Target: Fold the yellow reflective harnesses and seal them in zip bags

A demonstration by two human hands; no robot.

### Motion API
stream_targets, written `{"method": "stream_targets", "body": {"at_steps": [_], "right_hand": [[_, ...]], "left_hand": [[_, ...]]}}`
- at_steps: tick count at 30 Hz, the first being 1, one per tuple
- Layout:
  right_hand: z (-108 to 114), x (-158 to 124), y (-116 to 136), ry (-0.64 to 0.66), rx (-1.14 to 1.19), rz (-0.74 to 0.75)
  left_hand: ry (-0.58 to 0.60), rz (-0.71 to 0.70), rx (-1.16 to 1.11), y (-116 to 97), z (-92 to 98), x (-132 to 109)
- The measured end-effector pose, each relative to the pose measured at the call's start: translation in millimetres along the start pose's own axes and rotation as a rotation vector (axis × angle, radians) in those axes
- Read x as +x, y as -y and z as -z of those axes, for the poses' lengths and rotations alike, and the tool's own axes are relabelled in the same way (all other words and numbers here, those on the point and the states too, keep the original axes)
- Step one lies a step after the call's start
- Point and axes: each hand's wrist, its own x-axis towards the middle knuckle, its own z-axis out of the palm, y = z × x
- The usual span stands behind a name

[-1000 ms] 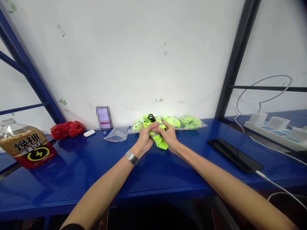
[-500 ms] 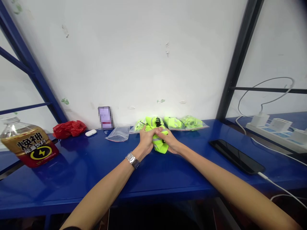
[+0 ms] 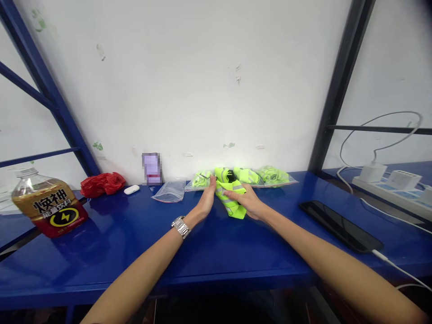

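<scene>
A bunched fluorescent yellow-green reflective garment, possibly a safety vest, with grey bands and a dark part, is between my hands above the blue table. My right hand grips it from the right, thumb on top and fingers hidden behind it. My left hand stands upright at its left side, fingers straight and close together; whether it touches the cloth is hard to tell. Behind are clear zip bags with similar yellow-green cloth, one bag on the left and another on the right. A flat clear zip bag lies farther left.
On the blue table are a large drink bottle, a red plastic bag and a white case. A phone leans on the wall. Another phone lies on the right, cabled, near a power strip.
My left hand has let go of the garment and moved to its left side with straightened fingers. The garment has loosened slightly in my right hand. The view has shifted a little.
</scene>
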Motion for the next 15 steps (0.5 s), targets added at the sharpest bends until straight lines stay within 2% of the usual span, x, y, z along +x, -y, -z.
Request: {"method": "stream_targets", "body": {"at_steps": [1,3,5,7,9,11,13,15], "right_hand": [[1.7,0.3,0.5,-0.009,-0.024,0.007],[4.3,1.3,0.8,-0.035,-0.083,0.019],[6.1,2.7,0.3,-0.057,-0.156,0.033],[7.1,3.9,-0.7,-0.067,-0.226,0.045],[7.3,4.5,-1.5,-0.067,-0.274,0.046],[6.6,4.3,-1.5,-0.057,-0.290,0.032],[5.0,3.3,-0.3,-0.030,-0.282,0.004],[2.5,1.7,1.8,-0.005,-0.265,-0.016]], "left_hand": [[0.044,-0.036,0.147,-3.4,11.5,0.5],[0.011,-0.171,0.529,-12.5,42.2,3.6],[-0.032,-0.284,0.911,-21.2,80.5,10.6],[0.054,-0.339,1.245,-25.0,121.7,20.2],[0.241,-0.285,1.436,-22.1,160.1,28.4],[0.448,-0.110,1.527,-14.1,190.1,31.1],[0.620,0.057,1.541,-5.6,207.3,26.6],[0.620,0.135,1.645,-0.9,209.1,16.0]]}}
